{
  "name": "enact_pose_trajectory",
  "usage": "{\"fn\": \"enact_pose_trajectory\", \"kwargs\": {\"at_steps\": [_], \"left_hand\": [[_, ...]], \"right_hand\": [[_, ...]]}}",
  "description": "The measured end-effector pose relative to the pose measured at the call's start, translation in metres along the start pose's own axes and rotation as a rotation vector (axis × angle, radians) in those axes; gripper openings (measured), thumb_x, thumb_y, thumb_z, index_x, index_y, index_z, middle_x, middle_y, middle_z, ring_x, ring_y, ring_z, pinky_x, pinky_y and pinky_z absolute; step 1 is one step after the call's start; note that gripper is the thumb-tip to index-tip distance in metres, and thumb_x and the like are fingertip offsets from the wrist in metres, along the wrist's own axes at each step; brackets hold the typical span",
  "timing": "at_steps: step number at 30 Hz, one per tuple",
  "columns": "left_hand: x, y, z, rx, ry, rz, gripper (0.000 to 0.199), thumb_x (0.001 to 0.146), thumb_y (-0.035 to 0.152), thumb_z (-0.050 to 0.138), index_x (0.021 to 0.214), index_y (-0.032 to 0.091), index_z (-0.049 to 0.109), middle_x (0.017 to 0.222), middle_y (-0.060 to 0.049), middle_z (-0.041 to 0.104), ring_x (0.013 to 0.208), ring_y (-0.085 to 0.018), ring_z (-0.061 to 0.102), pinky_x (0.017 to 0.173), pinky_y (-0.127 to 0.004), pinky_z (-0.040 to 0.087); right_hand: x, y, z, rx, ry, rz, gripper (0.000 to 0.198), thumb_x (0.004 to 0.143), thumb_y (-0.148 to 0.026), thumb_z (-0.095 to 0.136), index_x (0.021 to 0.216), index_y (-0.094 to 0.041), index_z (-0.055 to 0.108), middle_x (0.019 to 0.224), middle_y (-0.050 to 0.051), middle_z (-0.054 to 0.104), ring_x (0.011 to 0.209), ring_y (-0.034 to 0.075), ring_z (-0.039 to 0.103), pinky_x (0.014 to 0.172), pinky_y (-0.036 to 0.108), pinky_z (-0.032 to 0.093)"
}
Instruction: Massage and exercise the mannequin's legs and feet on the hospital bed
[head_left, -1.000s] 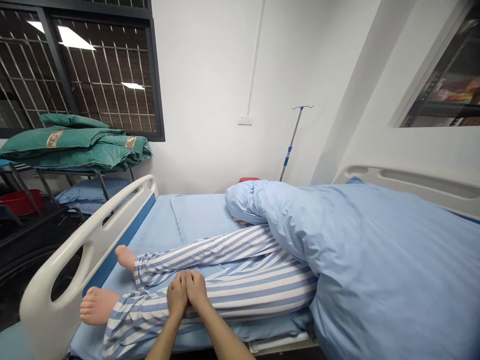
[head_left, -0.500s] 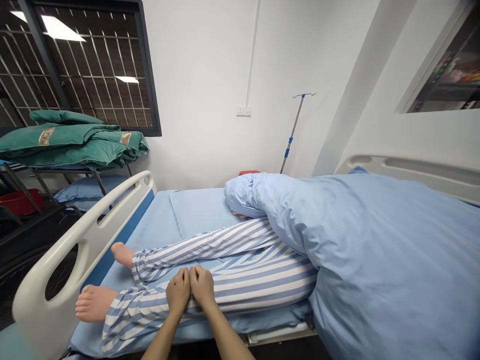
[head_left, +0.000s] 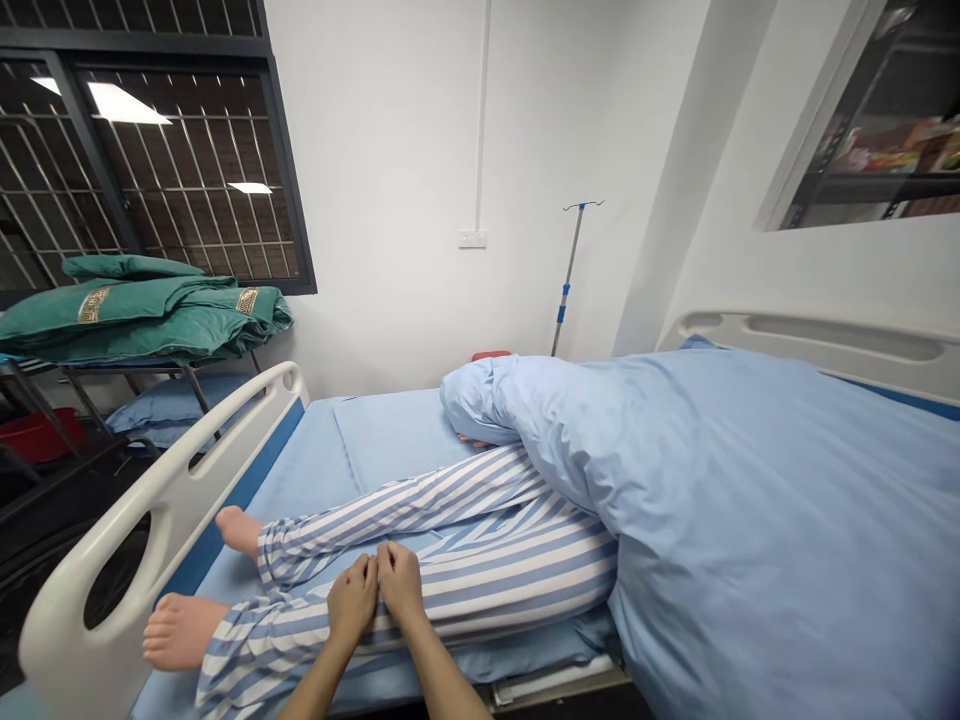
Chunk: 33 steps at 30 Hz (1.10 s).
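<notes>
A figure with bare feet, perhaps a manikin, lies on the bed in blue-and-white striped trousers. My left hand is closed in a loose fist over the nearer leg, around the knee and shin. Right beside it, my right hand is also curled into a fist, the thumb sides almost meeting. Nothing shows in either fist; whether they press on the cloth cannot be told. The nearer foot and the farther foot point toward the bed's left end. A light blue quilt hides the upper body.
The white footboard rises at the left and the headboard at the right. Beyond the bed stands an IV pole against the wall. Green folded bedding lies on a rack under the barred window.
The view has tilted up and shifted slightly right, so the wall things sit lower and farther left. Both fists remain over the nearer leg, with a slightly wider gap between them.
</notes>
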<state>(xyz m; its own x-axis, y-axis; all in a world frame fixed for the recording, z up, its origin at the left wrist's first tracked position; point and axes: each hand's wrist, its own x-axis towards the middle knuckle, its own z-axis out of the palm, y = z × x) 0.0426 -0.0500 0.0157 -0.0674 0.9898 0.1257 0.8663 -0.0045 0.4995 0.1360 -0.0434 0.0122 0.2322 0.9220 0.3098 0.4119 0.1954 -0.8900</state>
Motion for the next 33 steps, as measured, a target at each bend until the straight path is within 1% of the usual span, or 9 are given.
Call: {"fn": "enact_pose_trajectory", "kwargs": {"at_steps": [2, 5, 9, 13, 17, 23, 27, 31, 33], "left_hand": [[0.008, 0.008, -0.005, -0.103, 0.006, 0.022, 0.029, 0.086, 0.032, 0.033, 0.073, 0.020, 0.056, 0.077, -0.003, 0.064, 0.075, -0.016, 0.056, 0.064, -0.024, 0.033], [0.019, 0.025, -0.009, -0.313, 0.086, 0.014, 0.032, 0.084, 0.033, 0.031, 0.060, 0.020, 0.047, 0.063, -0.001, 0.058, 0.065, -0.015, 0.052, 0.062, -0.024, 0.033], [0.020, 0.038, 0.000, -0.508, 0.171, -0.041, 0.036, 0.084, 0.039, 0.030, 0.055, 0.020, 0.041, 0.054, 0.000, 0.052, 0.057, -0.014, 0.048, 0.056, -0.024, 0.033], [0.007, 0.028, 0.021, -0.353, 0.107, -0.025, 0.028, 0.084, 0.033, 0.034, 0.072, 0.019, 0.055, 0.071, -0.005, 0.063, 0.068, -0.017, 0.054, 0.061, -0.025, 0.033], [0.002, 0.021, 0.029, -0.191, 0.059, -0.022, 0.024, 0.086, 0.026, 0.034, 0.084, 0.018, 0.057, 0.085, -0.007, 0.066, 0.074, -0.017, 0.057, 0.064, -0.024, 0.033], [0.003, 0.027, 0.023, -0.125, 0.074, -0.043, 0.024, 0.087, 0.024, 0.037, 0.084, 0.020, 0.060, 0.082, -0.005, 0.066, 0.073, -0.016, 0.057, 0.062, -0.023, 0.032], [0.000, 0.030, 0.017, -0.115, 0.073, -0.056, 0.025, 0.086, 0.025, 0.037, 0.082, 0.020, 0.061, 0.080, -0.005, 0.066, 0.071, -0.016, 0.055, 0.059, -0.023, 0.029], [-0.002, 0.034, 0.015, -0.063, 0.068, -0.038, 0.030, 0.089, 0.026, 0.032, 0.079, 0.020, 0.060, 0.078, -0.005, 0.065, 0.069, -0.015, 0.055, 0.058, -0.024, 0.025], [-0.003, 0.035, 0.015, -0.032, 0.063, -0.020, 0.033, 0.090, 0.028, 0.029, 0.076, 0.020, 0.059, 0.076, -0.004, 0.064, 0.068, -0.015, 0.055, 0.057, -0.025, 0.024]], "right_hand": [[0.001, 0.000, 0.000, 0.013, 0.000, -0.001, 0.038, 0.084, -0.035, 0.035, 0.050, -0.019, 0.041, 0.047, -0.002, 0.044, 0.049, 0.011, 0.038, 0.049, 0.024, 0.020], [0.004, 0.001, -0.001, 0.046, 0.003, 0.004, 0.039, 0.085, -0.036, 0.035, 0.050, -0.019, 0.041, 0.048, -0.002, 0.045, 0.050, 0.011, 0.039, 0.050, 0.024, 0.021], [0.006, 0.004, -0.002, 0.132, 0.025, 0.033, 0.038, 0.083, -0.036, 0.037, 0.050, -0.018, 0.040, 0.048, -0.002, 0.044, 0.050, 0.011, 0.039, 0.050, 0.023, 0.023], [0.005, 0.005, -0.003, 0.207, 0.052, 0.052, 0.035, 0.082, -0.033, 0.038, 0.051, -0.018, 0.040, 0.048, -0.004, 0.040, 0.049, 0.010, 0.036, 0.048, 0.022, 0.024], [0.004, 0.003, -0.004, 0.214, 0.065, 0.055, 0.033, 0.081, -0.032, 0.039, 0.051, -0.018, 0.039, 0.048, -0.005, 0.038, 0.049, 0.009, 0.035, 0.048, 0.022, 0.025], [0.003, 0.002, -0.004, 0.189, 0.062, 0.048, 0.035, 0.082, -0.034, 0.038, 0.050, -0.019, 0.038, 0.047, -0.005, 0.037, 0.049, 0.009, 0.034, 0.048, 0.022, 0.025], [0.006, 0.004, -0.005, 0.133, 0.014, 0.073, 0.036, 0.081, -0.036, 0.036, 0.050, -0.019, 0.037, 0.047, -0.004, 0.037, 0.049, 0.009, 0.034, 0.048, 0.022, 0.024], [0.022, -0.007, -0.024, 0.013, -0.078, 0.041, 0.036, 0.079, -0.033, 0.039, 0.046, -0.018, 0.037, 0.043, -0.005, 0.037, 0.046, 0.009, 0.033, 0.047, 0.023, 0.020], [0.033, -0.017, -0.037, -0.053, -0.062, -0.020, 0.036, 0.078, -0.032, 0.040, 0.045, -0.018, 0.038, 0.043, -0.005, 0.035, 0.046, 0.008, 0.031, 0.048, 0.024, 0.017]]}}
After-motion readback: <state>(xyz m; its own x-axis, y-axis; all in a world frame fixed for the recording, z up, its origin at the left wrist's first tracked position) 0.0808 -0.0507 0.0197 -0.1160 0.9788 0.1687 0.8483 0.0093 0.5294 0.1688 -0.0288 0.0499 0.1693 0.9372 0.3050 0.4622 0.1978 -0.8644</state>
